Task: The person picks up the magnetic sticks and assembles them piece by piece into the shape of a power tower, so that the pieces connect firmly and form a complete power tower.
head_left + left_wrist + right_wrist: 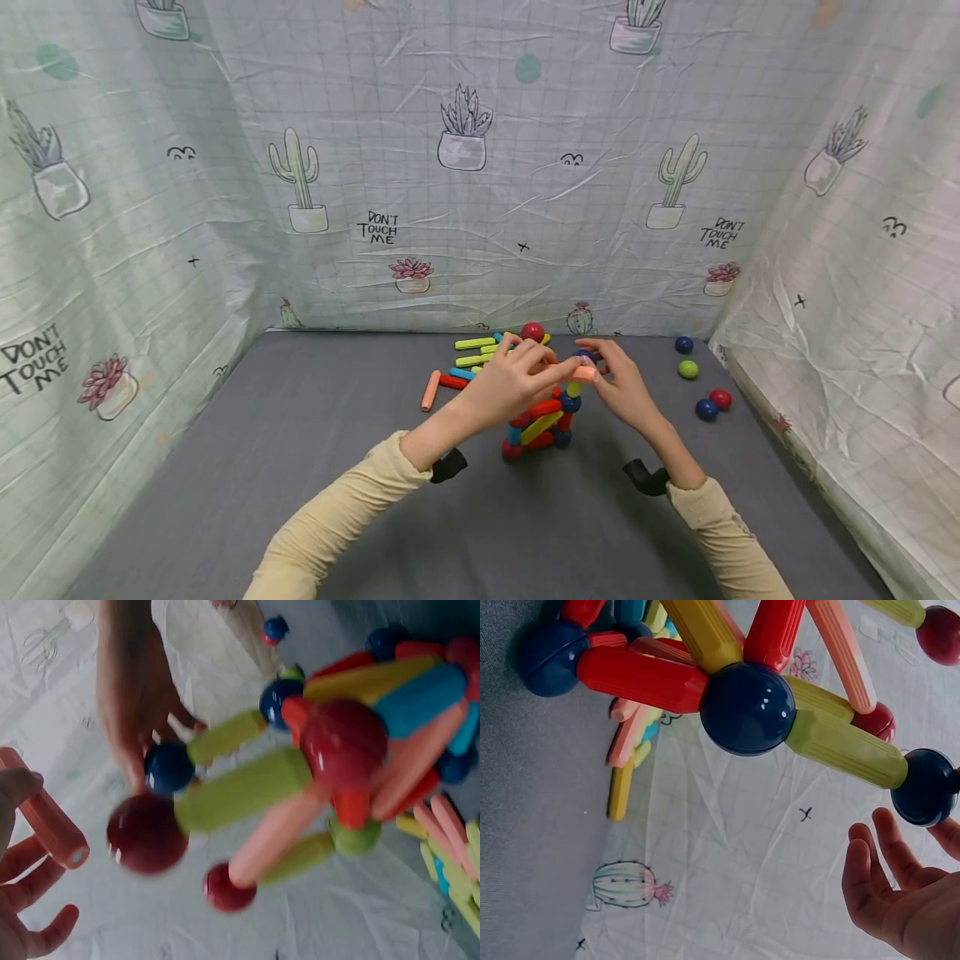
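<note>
My left hand [497, 385] pinches a salmon-coloured magnetic rod [51, 817] between thumb and fingers, its free end pointing towards the top of a built frame of rods and balls. Across from it, my right hand [624, 393] holds a blue ball [925, 786] at thumb and index finger, the other fingers spread apart. That ball sits on the end of a yellow-green rod [847, 748] rising from a lower blue ball [748, 709]. Beside it in the left wrist view, a dark red ball [148, 833] caps another yellow-green rod [244, 789]. My left hand partly hides the frame in the head view.
Loose yellow-green rods [474, 343], a red rod [452, 382] and a salmon rod [431, 391] lie behind and left of the frame. At the table's right are loose blue [707, 409], red [721, 399] and green balls [687, 369]. A patterned curtain [465, 208] surrounds the table.
</note>
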The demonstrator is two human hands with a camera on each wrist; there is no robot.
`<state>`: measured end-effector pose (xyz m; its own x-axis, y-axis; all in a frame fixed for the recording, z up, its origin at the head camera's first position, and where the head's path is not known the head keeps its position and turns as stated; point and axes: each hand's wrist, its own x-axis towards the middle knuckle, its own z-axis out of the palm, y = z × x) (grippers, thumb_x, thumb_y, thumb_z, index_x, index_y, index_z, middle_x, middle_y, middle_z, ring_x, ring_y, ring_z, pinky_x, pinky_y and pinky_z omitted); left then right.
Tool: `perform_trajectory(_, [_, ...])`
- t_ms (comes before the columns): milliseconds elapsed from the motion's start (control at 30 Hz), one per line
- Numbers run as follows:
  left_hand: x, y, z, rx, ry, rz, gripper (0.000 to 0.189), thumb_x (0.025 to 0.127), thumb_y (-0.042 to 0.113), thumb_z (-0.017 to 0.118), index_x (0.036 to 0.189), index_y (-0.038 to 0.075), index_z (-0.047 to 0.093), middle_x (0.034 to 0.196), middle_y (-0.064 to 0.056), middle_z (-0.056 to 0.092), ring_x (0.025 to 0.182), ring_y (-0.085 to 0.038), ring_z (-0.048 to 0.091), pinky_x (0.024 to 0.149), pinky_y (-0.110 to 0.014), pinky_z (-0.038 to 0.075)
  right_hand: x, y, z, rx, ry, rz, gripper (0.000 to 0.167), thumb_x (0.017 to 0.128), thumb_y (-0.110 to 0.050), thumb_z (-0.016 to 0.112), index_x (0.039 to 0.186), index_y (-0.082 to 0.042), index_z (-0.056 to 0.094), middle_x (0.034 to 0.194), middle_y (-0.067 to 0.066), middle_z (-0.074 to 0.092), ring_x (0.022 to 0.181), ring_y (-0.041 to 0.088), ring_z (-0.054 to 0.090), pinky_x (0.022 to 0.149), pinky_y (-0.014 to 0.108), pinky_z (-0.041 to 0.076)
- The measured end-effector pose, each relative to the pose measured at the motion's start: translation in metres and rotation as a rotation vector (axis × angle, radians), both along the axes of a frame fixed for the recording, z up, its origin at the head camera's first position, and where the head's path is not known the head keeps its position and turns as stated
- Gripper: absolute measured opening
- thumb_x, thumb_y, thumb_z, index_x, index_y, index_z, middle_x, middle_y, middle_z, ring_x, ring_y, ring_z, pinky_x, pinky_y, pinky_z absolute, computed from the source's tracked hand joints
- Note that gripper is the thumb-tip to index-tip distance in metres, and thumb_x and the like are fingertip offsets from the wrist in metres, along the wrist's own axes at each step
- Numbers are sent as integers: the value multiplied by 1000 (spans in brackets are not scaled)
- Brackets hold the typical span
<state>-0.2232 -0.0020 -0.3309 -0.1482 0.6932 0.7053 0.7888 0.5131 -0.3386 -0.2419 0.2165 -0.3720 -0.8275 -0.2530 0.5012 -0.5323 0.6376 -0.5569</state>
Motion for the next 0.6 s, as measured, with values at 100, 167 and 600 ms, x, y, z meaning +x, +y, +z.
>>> perform_trajectory(100, [0,11,-3,-65,11,0,47,78,31,67,122,22,53,92,3,59,89,-12,53,77,-29,39,0,-1,1,-7,-24,-7,32,94,-24,43,121,-8,50,113,13,52,95,23,51,73,36,45])
perform_trajectory(167, [-1,15,-6,-95,-10,4,46,79,31,67,122,23,52,93,3,59,90,-13,53,75,-29,38,0,-2,1,-9,-38,-12,32,95,-25,42,121,-8,49,113,14,51,97,24,51,74,38,46])
perform_trajectory(600, [-8,17,-15,-219,-106,259,39,85,26,60,122,28,51,88,0,56,88,-17,51,73,-32,43,0,6,3,27,-62,2,34,95,-26,40,122,-8,50,116,13,56,94,22,55,71,35,47])
